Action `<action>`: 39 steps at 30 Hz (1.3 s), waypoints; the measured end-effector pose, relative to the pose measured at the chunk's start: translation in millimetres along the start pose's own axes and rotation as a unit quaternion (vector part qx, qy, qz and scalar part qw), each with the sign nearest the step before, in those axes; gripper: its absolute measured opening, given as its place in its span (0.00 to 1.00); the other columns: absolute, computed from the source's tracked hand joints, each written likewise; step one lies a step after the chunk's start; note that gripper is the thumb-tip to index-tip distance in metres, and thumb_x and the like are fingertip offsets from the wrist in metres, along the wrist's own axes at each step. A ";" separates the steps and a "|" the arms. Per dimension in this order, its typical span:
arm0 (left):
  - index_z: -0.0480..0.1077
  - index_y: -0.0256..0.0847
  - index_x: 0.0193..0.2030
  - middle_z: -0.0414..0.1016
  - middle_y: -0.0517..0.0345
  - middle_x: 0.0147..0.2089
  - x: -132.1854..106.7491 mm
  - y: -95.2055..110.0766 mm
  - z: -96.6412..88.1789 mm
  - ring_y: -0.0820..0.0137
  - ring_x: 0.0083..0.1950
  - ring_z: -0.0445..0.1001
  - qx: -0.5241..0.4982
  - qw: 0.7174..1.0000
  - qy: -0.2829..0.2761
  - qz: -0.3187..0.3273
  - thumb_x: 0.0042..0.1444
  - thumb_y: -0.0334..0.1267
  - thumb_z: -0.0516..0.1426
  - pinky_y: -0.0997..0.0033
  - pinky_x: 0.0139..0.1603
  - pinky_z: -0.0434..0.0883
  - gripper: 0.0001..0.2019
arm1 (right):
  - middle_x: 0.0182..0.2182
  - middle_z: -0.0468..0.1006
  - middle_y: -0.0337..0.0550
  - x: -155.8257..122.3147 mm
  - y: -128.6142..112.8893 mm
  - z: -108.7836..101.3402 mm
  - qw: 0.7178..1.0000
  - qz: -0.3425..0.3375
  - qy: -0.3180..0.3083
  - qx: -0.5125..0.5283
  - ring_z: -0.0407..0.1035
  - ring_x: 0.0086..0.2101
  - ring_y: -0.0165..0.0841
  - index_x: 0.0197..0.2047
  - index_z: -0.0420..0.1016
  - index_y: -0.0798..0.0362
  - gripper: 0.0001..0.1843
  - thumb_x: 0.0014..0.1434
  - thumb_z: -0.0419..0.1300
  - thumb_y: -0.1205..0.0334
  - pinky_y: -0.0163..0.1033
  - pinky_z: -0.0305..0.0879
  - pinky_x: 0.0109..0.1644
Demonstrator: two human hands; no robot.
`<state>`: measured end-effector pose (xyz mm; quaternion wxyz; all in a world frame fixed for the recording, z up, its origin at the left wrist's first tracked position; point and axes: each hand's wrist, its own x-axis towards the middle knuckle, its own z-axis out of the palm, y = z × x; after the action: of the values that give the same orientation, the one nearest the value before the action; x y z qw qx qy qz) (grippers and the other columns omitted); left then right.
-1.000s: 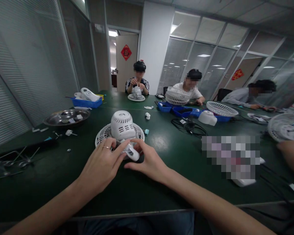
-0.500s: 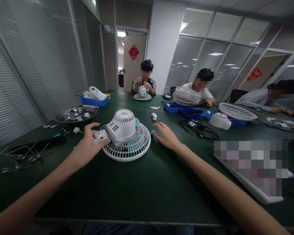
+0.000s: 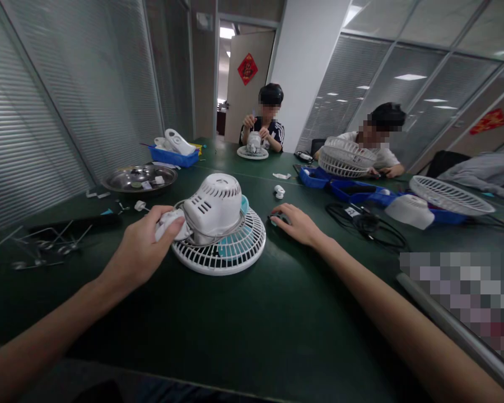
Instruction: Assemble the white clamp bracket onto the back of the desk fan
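Observation:
A white fan lies face down on the green table: a round grille [image 3: 227, 252] with teal blades showing through it and a white motor housing [image 3: 213, 206] on top. My left hand [image 3: 140, 249] is closed around a small white part [image 3: 170, 223] at the housing's left side. My right hand [image 3: 299, 224] rests on the table to the right of the grille, fingers curled over a small teal piece [image 3: 273, 220] that is mostly hidden.
A steel tray [image 3: 138, 179] and a blue bin [image 3: 174, 157] stand at the left. Wire brackets [image 3: 37, 246] lie near the left edge. A small white part [image 3: 279, 192], black cable [image 3: 367, 224], blue trays and fan grilles [image 3: 449, 193] lie to the right. Three people sit across.
The fan has been turned and shifted; my left hand went from its near side to its left, gripping the white part. My right hand left the fan and landed on the teal piece.

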<state>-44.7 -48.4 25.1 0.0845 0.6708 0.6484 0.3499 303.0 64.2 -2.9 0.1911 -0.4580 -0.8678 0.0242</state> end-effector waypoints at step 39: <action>0.64 0.42 0.52 0.73 0.53 0.51 -80.9 -27.0 -32.2 0.61 0.51 0.72 -0.139 0.986 -0.059 -0.069 0.55 0.52 0.54 0.66 0.51 0.71 0.21 | 0.42 0.75 0.56 66.1 65.5 2.6 0.954 0.144 -0.017 -0.262 0.70 0.42 0.44 0.47 0.68 0.57 0.14 0.61 0.52 0.60 0.40 0.61 0.37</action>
<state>-78.3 -130.6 4.6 0.2388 0.6253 0.6323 0.3901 320.0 155.7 0.9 0.0439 -0.6117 -0.7717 -0.1687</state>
